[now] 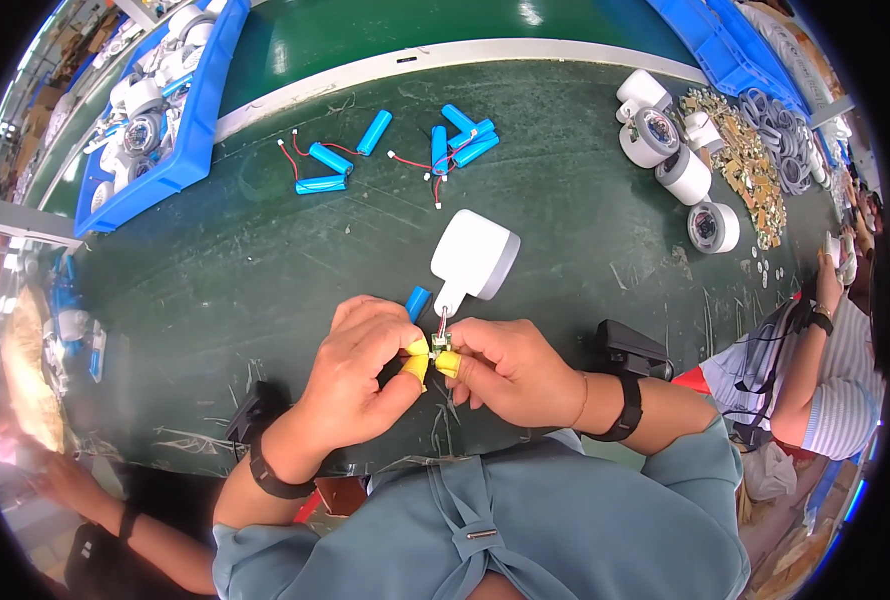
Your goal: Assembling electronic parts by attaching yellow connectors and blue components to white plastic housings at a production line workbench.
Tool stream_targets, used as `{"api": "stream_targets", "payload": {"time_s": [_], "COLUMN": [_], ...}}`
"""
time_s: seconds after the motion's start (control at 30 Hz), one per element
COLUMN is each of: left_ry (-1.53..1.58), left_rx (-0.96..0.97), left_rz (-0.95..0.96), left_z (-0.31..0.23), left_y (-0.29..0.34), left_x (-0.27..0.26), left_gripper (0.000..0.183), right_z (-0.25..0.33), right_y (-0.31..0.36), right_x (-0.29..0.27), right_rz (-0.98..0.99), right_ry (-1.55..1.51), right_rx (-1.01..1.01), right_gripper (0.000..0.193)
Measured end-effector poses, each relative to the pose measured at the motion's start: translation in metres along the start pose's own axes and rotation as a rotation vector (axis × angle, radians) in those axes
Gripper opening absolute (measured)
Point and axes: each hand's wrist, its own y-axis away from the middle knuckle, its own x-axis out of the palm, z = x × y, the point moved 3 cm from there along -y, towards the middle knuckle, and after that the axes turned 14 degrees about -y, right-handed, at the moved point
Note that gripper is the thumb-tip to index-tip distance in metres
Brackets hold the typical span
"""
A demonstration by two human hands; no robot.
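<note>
Close in front of me, both hands meet at a small green circuit board (442, 342), with wires running from it to the neck of a white rounded device (473, 250) that has a grey rim. My right hand (513, 372) pinches the board from the right. My left hand (365, 372) is closed at the board's left edge, thumb and forefinger together; what they grip is too small to name. Yellow covers wrap the fingertips of both hands. Just beyond my left fingers lies a blue cylindrical battery (418, 302), partly hidden.
Several blue batteries (375, 132) with red leads lie farther back on the green table (305, 250). White round housings (685, 175), circuit boards (750, 185) and grey cable loops (780, 145) sit at right. A blue crate (190, 165) stands far left. Other people's arms (805, 350) show on both sides.
</note>
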Motion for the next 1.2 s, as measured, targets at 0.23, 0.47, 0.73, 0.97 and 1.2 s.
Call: {"api": "stream_targets", "payload": {"time_s": [0.23,0.47,0.73,0.97,1.2], "left_ry": [0.029,0.017,-0.056,0.004,-0.145], "left_rx": [-0.050,-0.076,-0.031,-0.177,-0.224], "left_rz": [0.019,0.006,0.084,0.101,0.017], "left_z": [-0.006,-0.008,0.001,0.005,-0.004], "left_y": [0.001,0.000,-0.014,-0.009,-0.010], "left_x": [0.004,0.006,-0.004,-0.005,0.004], "left_gripper": [0.027,0.026,0.026,0.030,0.026], "right_z": [-0.005,-0.008,-0.008,-0.009,-0.012], "right_y": [0.003,0.000,-0.003,-0.001,-0.005], "right_x": [0.005,0.006,0.005,0.005,0.008], "right_rz": [-0.069,-0.114,-0.152,-0.230,-0.327], "right_ry": [0.057,0.027,-0.102,0.151,0.272], "right_rx": [-0.062,-0.066,-0.119,-0.305,-0.411], "right_gripper": [0.014,0.014,0.011,0.007,0.018]}}
